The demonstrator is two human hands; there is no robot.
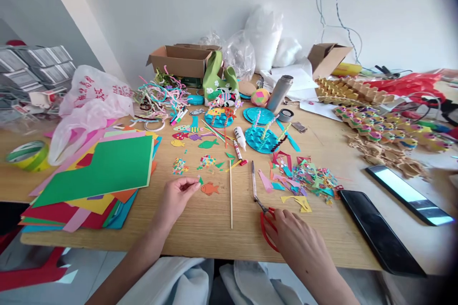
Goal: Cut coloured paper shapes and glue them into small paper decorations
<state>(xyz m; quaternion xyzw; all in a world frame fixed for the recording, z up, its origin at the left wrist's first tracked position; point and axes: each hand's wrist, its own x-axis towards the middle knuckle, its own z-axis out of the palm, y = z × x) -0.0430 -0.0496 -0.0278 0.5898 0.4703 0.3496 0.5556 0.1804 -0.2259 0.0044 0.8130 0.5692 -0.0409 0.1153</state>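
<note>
My left hand pinches a small green paper piece between thumb and fingertip. Just beside those fingertips lies an orange paper fish. My right hand is closed around the red handles of a pair of scissors, whose blades point away from me, close to the table. Between the hands a thin wooden stick lies lengthwise, with a slim pen to its right. Farther up are heaps of tiny coloured paper bits, a green paper fish and a yellow one.
Coloured paper sheets are stacked at left near a tape roll. Paper scraps and two phones lie at right. Blue decorated discs, a glue bottle and a metal flask stand farther back.
</note>
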